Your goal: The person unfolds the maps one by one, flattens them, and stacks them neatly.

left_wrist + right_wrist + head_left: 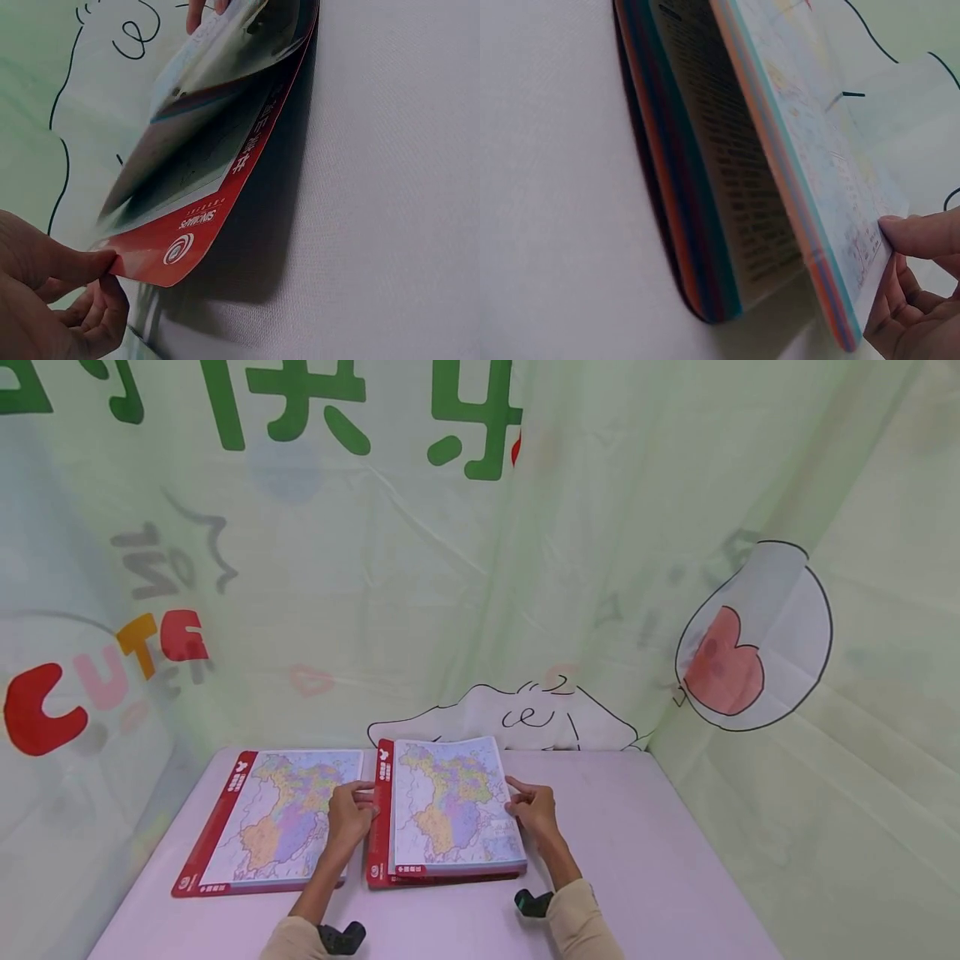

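Note:
An open atlas (450,802) with a red border and a coloured map page is in the middle of the table, its left side raised off the surface. My left hand (351,814) pinches the red cover edge at its left; the left wrist view shows thumb and finger on the red cover (161,259). On the other side my right hand (534,812) pinches the edge of the map pages (847,225) between thumb and fingers. Beneath those pages, a gap shows printed text and colour-striped page edges (682,247).
A second map book (285,814) with the same red border lies to the left, partly behind my left forearm. The pale pink table (615,843) meets hanging printed curtains (450,610) at its back and sides.

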`<state>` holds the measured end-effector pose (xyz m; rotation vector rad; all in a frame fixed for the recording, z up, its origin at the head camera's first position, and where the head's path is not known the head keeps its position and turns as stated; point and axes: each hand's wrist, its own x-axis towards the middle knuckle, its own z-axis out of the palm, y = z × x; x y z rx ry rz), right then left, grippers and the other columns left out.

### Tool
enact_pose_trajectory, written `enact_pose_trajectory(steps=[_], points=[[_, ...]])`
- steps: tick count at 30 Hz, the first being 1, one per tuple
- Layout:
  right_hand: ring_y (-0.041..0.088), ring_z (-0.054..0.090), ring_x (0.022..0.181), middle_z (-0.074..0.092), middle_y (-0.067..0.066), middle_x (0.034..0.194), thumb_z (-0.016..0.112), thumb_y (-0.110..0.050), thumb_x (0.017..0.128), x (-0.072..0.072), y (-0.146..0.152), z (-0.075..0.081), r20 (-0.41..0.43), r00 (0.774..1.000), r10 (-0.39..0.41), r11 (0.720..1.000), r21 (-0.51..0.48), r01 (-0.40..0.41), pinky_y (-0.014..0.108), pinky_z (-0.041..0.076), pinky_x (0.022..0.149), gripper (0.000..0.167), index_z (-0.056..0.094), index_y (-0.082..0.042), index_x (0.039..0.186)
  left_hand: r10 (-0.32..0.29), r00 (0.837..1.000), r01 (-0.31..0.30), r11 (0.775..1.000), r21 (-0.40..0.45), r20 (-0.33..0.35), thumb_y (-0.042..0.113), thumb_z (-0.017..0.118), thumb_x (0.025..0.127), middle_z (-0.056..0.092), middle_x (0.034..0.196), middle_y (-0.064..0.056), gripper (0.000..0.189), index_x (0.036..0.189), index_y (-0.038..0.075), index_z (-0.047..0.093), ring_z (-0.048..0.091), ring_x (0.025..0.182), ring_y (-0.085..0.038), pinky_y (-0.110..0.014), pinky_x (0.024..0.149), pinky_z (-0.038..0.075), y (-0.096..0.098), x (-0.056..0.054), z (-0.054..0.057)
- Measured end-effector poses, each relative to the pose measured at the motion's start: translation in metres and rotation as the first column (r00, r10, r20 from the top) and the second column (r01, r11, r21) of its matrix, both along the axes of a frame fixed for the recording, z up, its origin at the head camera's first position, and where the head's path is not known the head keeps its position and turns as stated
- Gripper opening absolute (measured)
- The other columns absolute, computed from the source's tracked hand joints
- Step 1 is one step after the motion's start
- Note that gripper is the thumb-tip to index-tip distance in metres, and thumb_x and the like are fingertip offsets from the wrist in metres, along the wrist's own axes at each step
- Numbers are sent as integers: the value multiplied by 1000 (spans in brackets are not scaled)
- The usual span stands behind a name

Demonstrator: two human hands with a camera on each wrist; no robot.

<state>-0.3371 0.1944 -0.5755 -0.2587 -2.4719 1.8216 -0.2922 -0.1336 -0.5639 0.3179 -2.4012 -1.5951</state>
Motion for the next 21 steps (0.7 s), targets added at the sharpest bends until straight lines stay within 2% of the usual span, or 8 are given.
enact_pose_trajectory(steps=[7,13,21], points=[[16,55,79,67,7,87,73,16,86,4,6,14,-33,998,-45,997,57,46,19,44,61,55,74,-5,137,3,1000,-3,1000,-23,-19,-14,67,91,78,105,-28,38,128,-9,73,79,93,-38,-43,77,66,-9,-1,-1],[22,55,88,65,12,96,69,14,90,5,18,23,-22,996,-87,989,116,89,24,44,68,56,72,-8,141,15,998,-18,999,-49,-58,-11,66,91,78,105,-28,38,127,-8,74,78,93,-39,-45,77,65,-24,-1,-2],[26,55,94,64,14,102,67,10,93,9,43,30,-19,989,-144,976,165,145,29,43,75,54,70,-8,144,30,998,-35,997,-75,-59,-10,63,93,78,110,-30,38,131,-8,72,77,99,-41,-47,82,65,-45,3,-1]])
